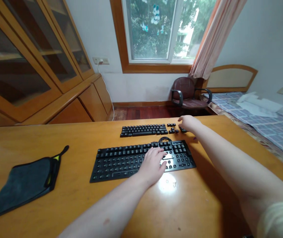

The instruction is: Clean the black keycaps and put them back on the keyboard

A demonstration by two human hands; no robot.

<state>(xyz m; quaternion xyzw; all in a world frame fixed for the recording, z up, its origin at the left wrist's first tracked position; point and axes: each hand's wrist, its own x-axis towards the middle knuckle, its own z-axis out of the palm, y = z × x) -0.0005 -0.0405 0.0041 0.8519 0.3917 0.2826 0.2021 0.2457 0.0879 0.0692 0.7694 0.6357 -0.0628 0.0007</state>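
Wooden desk point(74, 185), window point(152, 39) beyond. In the head view, loose black keycaps point(143, 129) lie near the desk's far edge in keyboard order, presumably to keep each one's place clear. Nearer the desk's middle sits a mechanical keyboard point(124, 162), many switches bare. The left hand point(152, 165), fingers spread, rests on it, probably steadying; the right hand point(190, 124) curls by the far right corner's keycaps, and I cannot tell whether it pinches one.
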